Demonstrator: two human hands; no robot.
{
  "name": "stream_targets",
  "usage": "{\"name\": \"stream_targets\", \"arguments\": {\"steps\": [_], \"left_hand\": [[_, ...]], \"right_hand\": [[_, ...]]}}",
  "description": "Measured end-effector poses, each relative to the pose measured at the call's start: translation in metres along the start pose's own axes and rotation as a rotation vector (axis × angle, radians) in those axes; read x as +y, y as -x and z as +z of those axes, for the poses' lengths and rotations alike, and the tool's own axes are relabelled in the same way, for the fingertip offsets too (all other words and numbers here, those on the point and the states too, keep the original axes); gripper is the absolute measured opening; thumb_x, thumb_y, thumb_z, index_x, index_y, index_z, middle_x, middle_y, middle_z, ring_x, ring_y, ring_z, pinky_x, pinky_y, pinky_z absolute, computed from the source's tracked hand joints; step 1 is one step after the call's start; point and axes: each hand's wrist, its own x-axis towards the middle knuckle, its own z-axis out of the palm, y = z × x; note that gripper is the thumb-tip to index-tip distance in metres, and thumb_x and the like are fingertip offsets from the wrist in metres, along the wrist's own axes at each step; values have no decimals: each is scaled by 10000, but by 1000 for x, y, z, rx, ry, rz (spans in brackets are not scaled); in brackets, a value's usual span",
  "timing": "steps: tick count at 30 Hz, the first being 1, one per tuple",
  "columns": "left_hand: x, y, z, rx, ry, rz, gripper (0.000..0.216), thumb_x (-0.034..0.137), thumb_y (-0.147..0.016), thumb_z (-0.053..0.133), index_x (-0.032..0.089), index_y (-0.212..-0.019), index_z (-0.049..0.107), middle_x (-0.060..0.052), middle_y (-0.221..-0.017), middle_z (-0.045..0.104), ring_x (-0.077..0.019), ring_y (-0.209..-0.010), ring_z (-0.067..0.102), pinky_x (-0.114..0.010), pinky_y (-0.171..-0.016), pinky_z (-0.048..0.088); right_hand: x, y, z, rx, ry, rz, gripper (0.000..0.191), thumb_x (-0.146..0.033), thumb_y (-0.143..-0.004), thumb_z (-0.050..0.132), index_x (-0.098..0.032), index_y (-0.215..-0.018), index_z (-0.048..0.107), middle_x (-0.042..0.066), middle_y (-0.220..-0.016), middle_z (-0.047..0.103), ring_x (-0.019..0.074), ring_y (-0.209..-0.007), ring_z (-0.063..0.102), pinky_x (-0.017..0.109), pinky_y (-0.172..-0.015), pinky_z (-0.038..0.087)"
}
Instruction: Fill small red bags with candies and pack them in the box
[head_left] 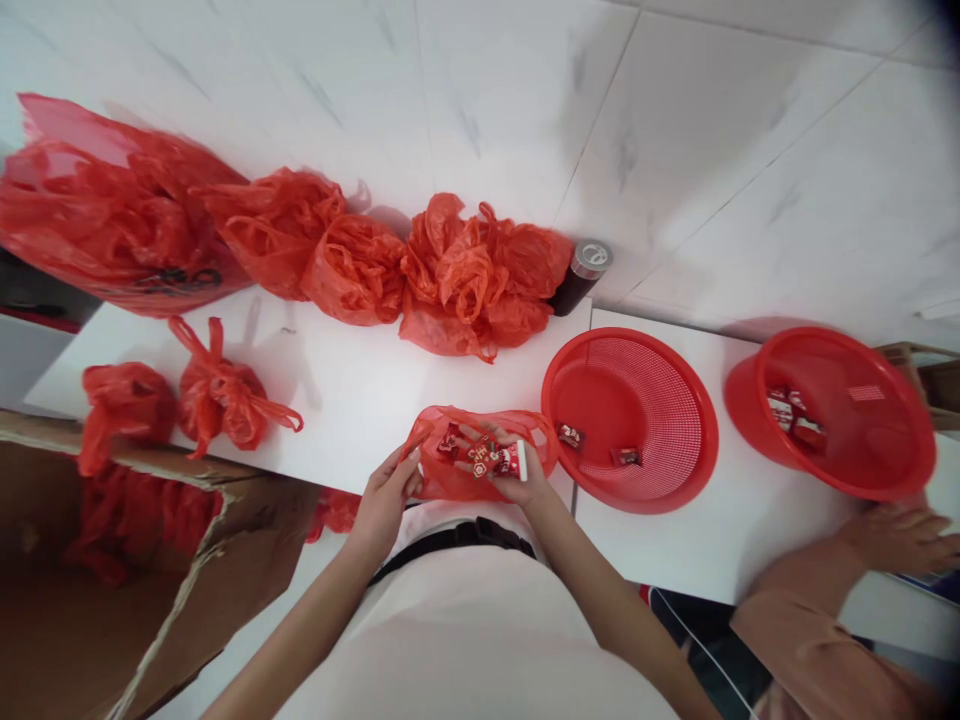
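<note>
Closest to the lens: pale shirt front (pixel 457 640), black belt (pixel 480 535) across the waist. Left hand (pixel 391 488): fingers pinched closed on the near-left rim of a thin red bag (pixel 439 482). Right hand (pixel 519 487): palm up, loosely curled, holding several wrapped packets (pixel 480 458) at the bag's mouth; cannot tell whether above the rim or partly inside. Bag at the near edge of the tabletop (pixel 337 385), just before the waist.

Probably best: keep the left pinch firm, spread the rim wide, get the packets well inside before loosening the fingers. Watch the white-edged packet (pixel 513 460) near the wrist; likeliest to slip.

Just right: red basket (pixel 656 410), two packets inside. Farther right: tilted second basket (pixel 847 370), more packets; co-worker's hand (pixel 900 540) beside it. Leftward: knotted bag (pixel 221 400), cardboard box (pixel 255 535). Along the wall: stuffed red bags (pixel 356 270), dark tumbler (pixel 579 280).
</note>
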Motion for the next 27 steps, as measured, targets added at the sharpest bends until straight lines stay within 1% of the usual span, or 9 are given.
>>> {"name": "stream_targets", "arguments": {"steps": [2,5,8,15,18,21,24,26,27], "left_hand": [[-1,0,0,6,3,-4,349,421,-778,696,187,-1036,716,90,-538,323,-73,-520,297,-208,-569,328],[-2,-1,-1,10,7,-6,329,411,-783,693,197,-1032,713,87,-536,331,-83,-527,295,-219,-586,337],[-3,-1,-3,4,11,-3,263,395,-788,691,197,-959,713,80,-539,339,-94,-542,306,-229,-595,338],[-2,0,-2,17,18,-16,251,401,-780,699,197,-666,606,76,-529,329,-98,-548,335,-241,-597,340],[-2,1,-3,20,-2,-5,310,398,-786,696,194,-606,549,74,-529,327,-94,-542,327,-241,-590,341],[0,2,-1,12,-3,1,283,408,-783,700,187,-652,583,80,-541,297,-85,-518,272,-233,-549,322],[3,5,3,-35,24,-22,244,417,-767,711,183,-816,660,90,-555,277,-79,-509,226,-220,-519,302],[4,6,6,-65,26,-34,254,419,-758,717,184,-843,669,91,-554,278,-78,-510,226,-213,-515,306],[5,6,7,-75,21,-37,252,419,-756,719,184,-828,666,91,-551,275,-77,-510,227,-211,-514,311]], "right_hand": [[3,-6,-6,57,2,36,500,-212,-613,562,-248,-1112,565,57,-1190,652,264,-1050,620,400,-763,545],[4,-12,-17,157,-1,60,534,-192,-601,540,-228,-1134,546,59,-1065,678,258,-936,649,406,-706,551],[3,-12,-27,184,-7,88,584,-168,-590,506,-234,-1171,527,39,-1019,679,238,-875,652,425,-713,550],[1,-2,-41,336,292,5,612,-128,-525,472,-246,-1114,591,-14,-817,666,174,-715,604,316,-663,514],[-2,4,-43,400,352,-56,597,-134,-547,489,-260,-1119,602,-11,-844,665,170,-776,605,280,-644,489],[-7,17,-37,428,393,-138,587,-146,-578,536,-279,-1146,601,9,-1041,674,180,-980,606,278,-729,496],[-18,38,-26,349,487,-223,544,-173,-639,570,-289,-1169,598,23,-1174,659,205,-1132,582,347,-906,481],[-33,52,-24,299,604,-311,480,-208,-702,553,-271,-1175,598,48,-1175,668,226,-1140,593,411,-969,459],[-43,59,-28,324,683,-381,454,-225,-732,536,-262,-1181,593,59,-1185,664,230,-1147,592,428,-987,448]]}}
